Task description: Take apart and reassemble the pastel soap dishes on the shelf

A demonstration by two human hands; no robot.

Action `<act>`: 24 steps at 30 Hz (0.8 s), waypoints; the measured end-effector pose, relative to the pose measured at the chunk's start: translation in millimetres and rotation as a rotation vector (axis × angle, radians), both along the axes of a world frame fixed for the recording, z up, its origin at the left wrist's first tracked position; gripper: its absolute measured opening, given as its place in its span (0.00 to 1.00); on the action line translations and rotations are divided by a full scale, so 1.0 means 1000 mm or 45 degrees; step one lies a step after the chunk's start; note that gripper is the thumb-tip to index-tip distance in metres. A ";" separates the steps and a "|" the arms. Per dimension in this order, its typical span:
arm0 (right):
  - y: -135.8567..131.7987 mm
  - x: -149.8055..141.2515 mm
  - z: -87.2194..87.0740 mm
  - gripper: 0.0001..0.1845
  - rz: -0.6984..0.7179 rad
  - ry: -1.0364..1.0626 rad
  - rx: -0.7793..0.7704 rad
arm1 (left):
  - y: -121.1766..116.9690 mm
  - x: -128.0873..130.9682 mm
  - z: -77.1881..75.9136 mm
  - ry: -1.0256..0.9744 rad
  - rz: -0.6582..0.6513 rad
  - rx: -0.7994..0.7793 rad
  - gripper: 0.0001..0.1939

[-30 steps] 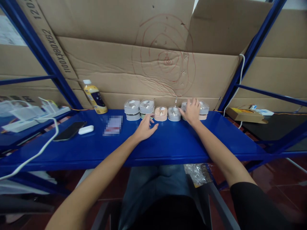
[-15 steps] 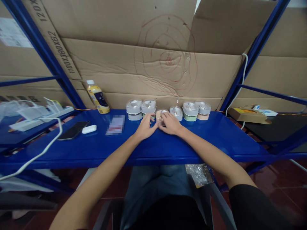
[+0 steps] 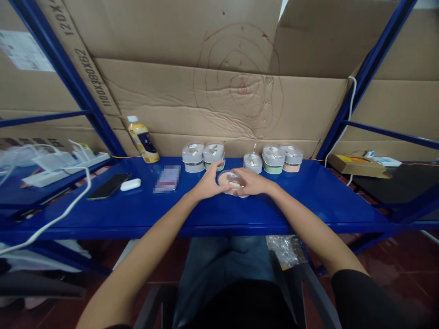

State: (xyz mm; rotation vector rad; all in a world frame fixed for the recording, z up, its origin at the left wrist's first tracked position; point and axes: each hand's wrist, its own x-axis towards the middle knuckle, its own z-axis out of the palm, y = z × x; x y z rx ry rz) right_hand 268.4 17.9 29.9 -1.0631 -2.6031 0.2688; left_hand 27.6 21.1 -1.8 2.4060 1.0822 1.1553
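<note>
Directly between hands [image 3: 210, 183] [image 3: 255, 182], peach case [image 3: 225, 177]

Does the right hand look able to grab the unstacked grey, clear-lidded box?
Probably yes: the grey box sits just beyond the right hand, nothing between, though that hand is on the peach, clear-lidded box.

The left hand [image 3: 207, 183] and right hand [image 3: 256, 182] curve toward each other.

peach container [image 3: 227, 178], blue tabletop [image 3: 226, 212], red-ringed brown cardboard [image 3: 222, 98]
</note>
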 end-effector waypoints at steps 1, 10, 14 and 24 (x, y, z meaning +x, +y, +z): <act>0.002 0.006 0.000 0.49 0.109 0.039 -0.028 | 0.000 -0.001 0.000 0.029 -0.023 -0.052 0.56; 0.006 0.017 0.005 0.50 0.198 0.317 -0.124 | -0.005 0.005 -0.003 0.105 -0.171 -0.288 0.66; 0.020 0.042 0.017 0.34 0.101 0.552 -0.259 | -0.006 0.004 -0.001 0.104 -0.124 -0.244 0.65; 0.035 0.057 0.015 0.27 -0.299 0.979 -0.208 | -0.006 0.007 0.002 0.260 -0.178 -0.044 0.25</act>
